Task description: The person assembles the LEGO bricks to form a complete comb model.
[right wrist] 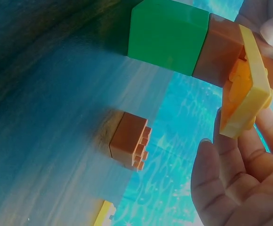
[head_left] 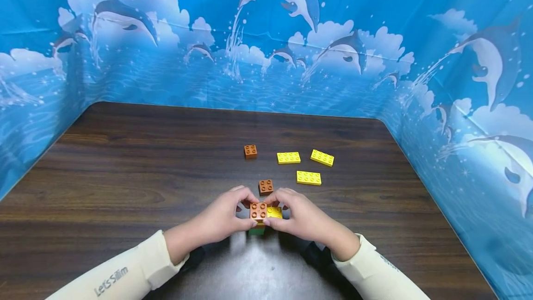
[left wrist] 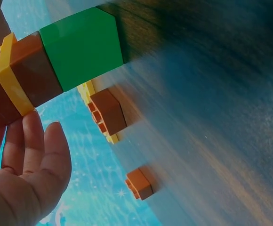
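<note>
A small upright stack of toy bricks stands between both hands at the near middle of the table. Its base is a green brick (head_left: 257,231), with a brown brick (left wrist: 36,68) above it. Over that lies a flat yellow toy brick (head_left: 275,212) jutting out to the right, and a brown toy brick (head_left: 258,210) sits on top. My left hand (head_left: 226,209) pinches the top brown brick from its left side, thumb in front and index finger behind. With thumb and index finger, my right hand (head_left: 303,214) grips the flat yellow brick close to the top brown one.
Just behind the stack stands a loose brown brick (head_left: 265,187), and another brown brick (head_left: 250,151) lies farther back. Three flat yellow bricks, the nearest one (head_left: 309,178) among them, lie to the right. A blue dolphin-print curtain (head_left: 266,82) borders the wooden table (head_left: 166,152).
</note>
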A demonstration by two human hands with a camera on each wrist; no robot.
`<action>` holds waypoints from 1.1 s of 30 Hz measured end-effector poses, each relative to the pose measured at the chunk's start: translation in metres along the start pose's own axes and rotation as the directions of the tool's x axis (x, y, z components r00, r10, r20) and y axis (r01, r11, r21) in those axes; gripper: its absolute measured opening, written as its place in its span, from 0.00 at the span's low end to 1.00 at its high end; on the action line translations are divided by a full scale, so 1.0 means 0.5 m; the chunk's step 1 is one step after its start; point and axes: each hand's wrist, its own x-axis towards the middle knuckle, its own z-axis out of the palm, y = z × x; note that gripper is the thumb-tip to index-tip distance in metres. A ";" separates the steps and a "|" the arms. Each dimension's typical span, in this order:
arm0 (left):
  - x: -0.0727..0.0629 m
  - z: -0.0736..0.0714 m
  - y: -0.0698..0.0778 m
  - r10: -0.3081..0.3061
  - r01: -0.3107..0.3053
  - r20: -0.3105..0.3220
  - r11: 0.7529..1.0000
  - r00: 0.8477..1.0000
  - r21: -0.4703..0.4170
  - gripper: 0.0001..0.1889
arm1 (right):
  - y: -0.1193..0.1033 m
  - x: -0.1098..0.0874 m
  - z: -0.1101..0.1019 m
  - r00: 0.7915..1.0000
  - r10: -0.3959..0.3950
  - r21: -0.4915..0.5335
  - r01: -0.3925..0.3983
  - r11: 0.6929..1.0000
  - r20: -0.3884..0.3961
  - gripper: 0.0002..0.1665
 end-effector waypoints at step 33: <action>0.003 0.015 -0.005 -0.030 0.031 -0.036 0.999 0.999 0.010 0.15 | 0.089 0.008 -0.076 0.978 0.128 -0.004 -0.130 0.991 -0.163 0.29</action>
